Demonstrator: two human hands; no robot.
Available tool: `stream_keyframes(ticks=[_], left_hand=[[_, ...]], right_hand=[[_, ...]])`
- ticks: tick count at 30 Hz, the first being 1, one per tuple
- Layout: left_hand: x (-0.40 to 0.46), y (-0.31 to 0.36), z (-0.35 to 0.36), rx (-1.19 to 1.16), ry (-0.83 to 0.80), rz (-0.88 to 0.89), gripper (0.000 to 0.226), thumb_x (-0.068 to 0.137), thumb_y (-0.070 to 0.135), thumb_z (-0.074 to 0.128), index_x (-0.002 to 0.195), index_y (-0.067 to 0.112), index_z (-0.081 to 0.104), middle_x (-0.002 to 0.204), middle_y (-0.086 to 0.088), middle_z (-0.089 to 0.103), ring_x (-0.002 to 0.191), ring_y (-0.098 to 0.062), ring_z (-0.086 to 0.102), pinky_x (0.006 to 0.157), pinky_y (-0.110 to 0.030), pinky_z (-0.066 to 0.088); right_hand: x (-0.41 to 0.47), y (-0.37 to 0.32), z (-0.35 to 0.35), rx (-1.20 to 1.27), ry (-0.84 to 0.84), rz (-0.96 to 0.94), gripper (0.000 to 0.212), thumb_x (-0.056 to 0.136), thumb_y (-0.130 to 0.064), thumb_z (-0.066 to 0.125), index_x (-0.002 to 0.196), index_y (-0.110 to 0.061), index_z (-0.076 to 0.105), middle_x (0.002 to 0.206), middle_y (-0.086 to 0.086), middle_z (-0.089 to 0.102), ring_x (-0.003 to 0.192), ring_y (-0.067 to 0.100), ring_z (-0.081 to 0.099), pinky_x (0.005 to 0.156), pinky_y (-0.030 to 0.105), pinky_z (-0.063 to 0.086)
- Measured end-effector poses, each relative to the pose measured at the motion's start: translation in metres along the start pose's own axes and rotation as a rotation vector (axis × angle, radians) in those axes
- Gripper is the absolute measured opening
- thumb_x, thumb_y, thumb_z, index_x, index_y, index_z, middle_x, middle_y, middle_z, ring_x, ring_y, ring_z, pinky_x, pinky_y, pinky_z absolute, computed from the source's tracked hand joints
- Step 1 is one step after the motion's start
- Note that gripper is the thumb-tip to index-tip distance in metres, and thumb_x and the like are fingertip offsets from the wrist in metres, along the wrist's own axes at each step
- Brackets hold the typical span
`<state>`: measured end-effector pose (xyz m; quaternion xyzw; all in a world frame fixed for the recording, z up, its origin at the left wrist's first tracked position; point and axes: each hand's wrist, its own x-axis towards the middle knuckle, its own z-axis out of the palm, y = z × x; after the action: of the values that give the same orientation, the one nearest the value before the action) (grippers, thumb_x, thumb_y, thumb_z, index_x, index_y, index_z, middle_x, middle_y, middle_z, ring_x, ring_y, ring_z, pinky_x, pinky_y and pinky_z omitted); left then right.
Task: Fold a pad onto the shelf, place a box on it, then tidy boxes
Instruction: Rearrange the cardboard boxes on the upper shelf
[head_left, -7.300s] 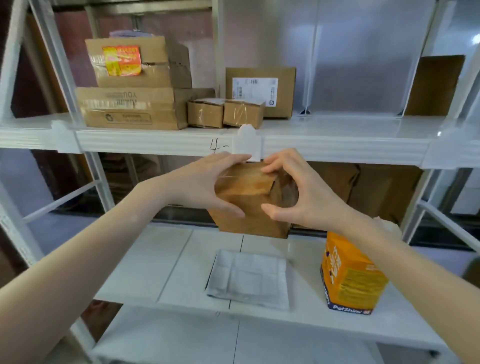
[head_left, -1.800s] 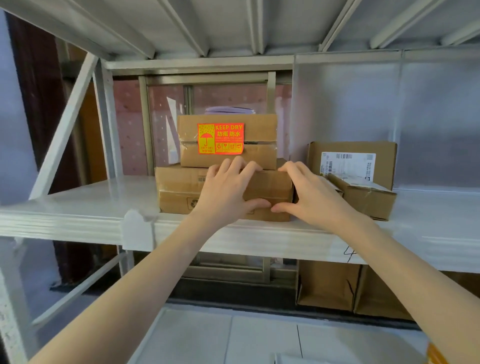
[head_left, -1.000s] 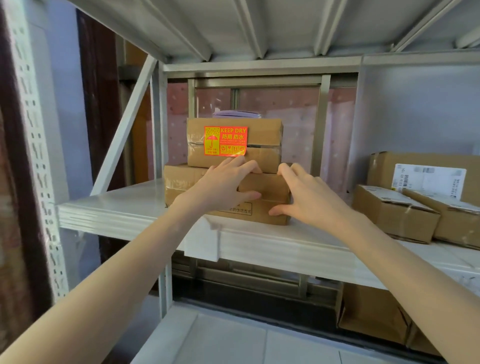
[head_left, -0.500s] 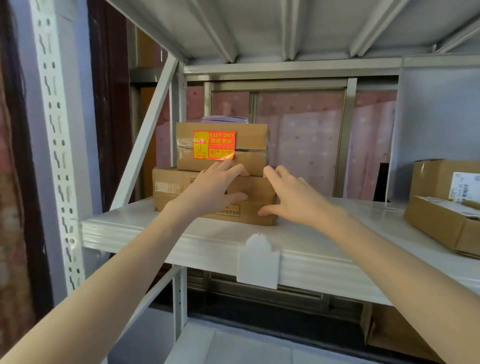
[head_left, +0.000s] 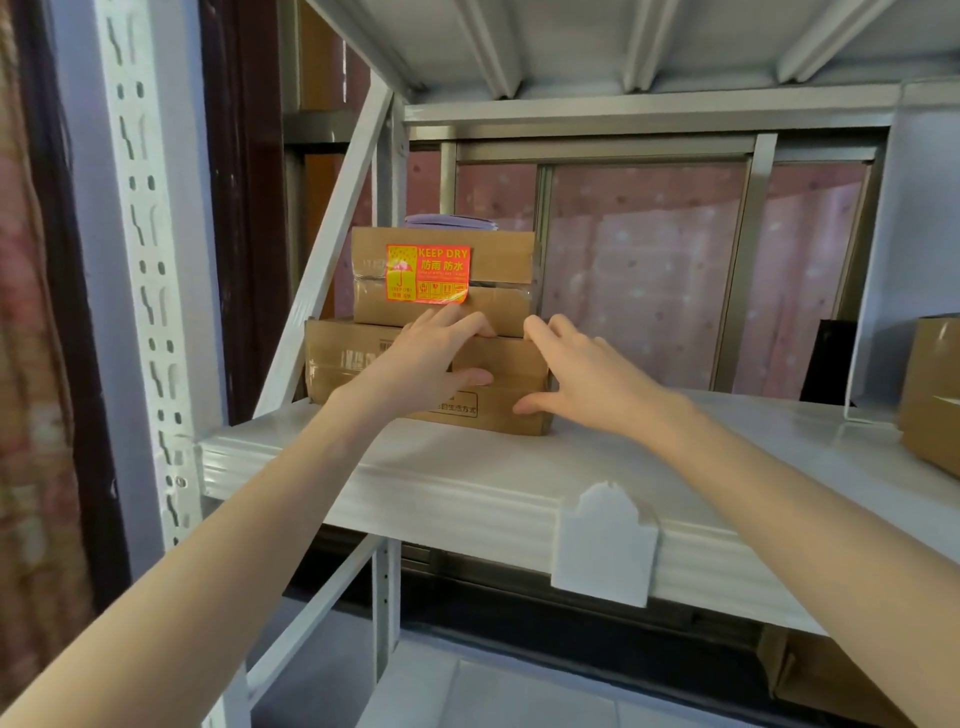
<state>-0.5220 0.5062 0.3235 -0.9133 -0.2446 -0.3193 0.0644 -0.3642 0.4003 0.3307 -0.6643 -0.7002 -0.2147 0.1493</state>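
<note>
Two cardboard boxes are stacked at the far left of the upper shelf (head_left: 467, 483). The wide lower box (head_left: 343, 358) carries a smaller top box (head_left: 498, 265) with an orange KEEP DRY sticker. My left hand (head_left: 426, 358) lies flat against the front of the lower box, fingertips touching the bottom edge of the top box. My right hand (head_left: 576, 374) rests with spread fingers on the stack's right front corner. Neither hand is closed around a box. The pad is not in view.
A slanted white brace (head_left: 322, 265) and the perforated upright post (head_left: 145, 270) stand left of the stack. Another cardboard box (head_left: 932, 395) sits at the right edge of the shelf. A white label tab (head_left: 605, 545) hangs on the shelf's front rim.
The stack has slid left along the shelf under both hands, away from the small boxes on the right. My view has followed it to the left.
</note>
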Motion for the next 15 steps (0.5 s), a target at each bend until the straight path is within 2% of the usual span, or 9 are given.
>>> stream_keyframes(ticks=[5,8,12,15], left_hand=[[0.000,-0.005,0.002,0.000,0.023,0.010,0.042,0.085,0.030,0.065,0.122,0.016,0.050,0.123,-0.009,0.050,0.112,-0.028,0.045,0.097,-0.045,0.039],[-0.002,-0.006,0.003,0.021,0.037,0.018,0.043,0.085,0.031,0.064,0.122,0.016,0.050,0.122,-0.009,0.050,0.108,-0.029,0.046,0.093,-0.039,0.040],[-0.007,0.002,-0.001,0.099,0.048,0.024,0.049,0.087,0.038,0.059,0.130,0.018,0.046,0.127,-0.007,0.052,0.112,-0.026,0.049,0.091,-0.034,0.041],[-0.010,0.014,-0.001,0.161,0.097,0.059,0.055,0.087,0.043,0.057,0.136,0.021,0.043,0.135,-0.005,0.050,0.121,-0.026,0.047,0.099,-0.037,0.039]], right_hand=[[0.003,-0.002,0.002,-0.002,-0.002,0.006,0.055,0.078,-0.044,0.069,0.095,-0.023,0.021,0.096,0.003,0.034,0.078,0.027,0.043,0.067,0.036,0.036],[0.001,0.001,-0.001,-0.001,-0.030,0.003,0.050,0.080,-0.047,0.066,0.101,-0.020,0.029,0.099,0.004,0.037,0.084,0.031,0.050,0.072,0.041,0.045],[-0.007,0.006,-0.006,0.029,-0.084,-0.018,0.059,0.086,-0.051,0.055,0.130,-0.020,0.032,0.125,0.007,0.042,0.108,0.032,0.051,0.090,0.047,0.046],[-0.022,0.009,-0.013,0.005,-0.009,-0.030,0.068,0.090,-0.049,0.050,0.145,-0.021,0.022,0.149,0.003,0.031,0.131,0.026,0.037,0.107,0.045,0.032]])
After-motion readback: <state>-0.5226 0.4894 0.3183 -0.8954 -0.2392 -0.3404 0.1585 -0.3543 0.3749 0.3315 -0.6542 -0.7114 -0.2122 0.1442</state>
